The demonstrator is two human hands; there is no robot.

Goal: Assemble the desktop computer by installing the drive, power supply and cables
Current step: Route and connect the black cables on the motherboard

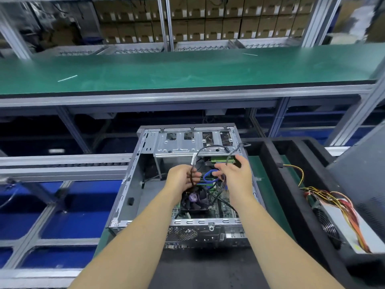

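An open grey computer case [125, 197] lies on its side in front of me, with the motherboard and a black CPU fan [194, 200] inside. My left hand [181, 178] grips a bundle of black cables [196, 158] that loops up toward the silver drive cage [187, 142]. My right hand [235, 174] hovers over the case with fingers spread, touching thin dark wires next to a blue cable loop [209, 177]. The power supply [341, 224], with its yellow, red and orange wires [333, 200], lies to the right, outside the case.
A black foam tray [287, 184] to the right holds the power supply. A long green bench [187, 69] runs across behind the case, with racks of cardboard boxes [208, 19] beyond. Roller rails and blue bins [62, 205] sit at the left.
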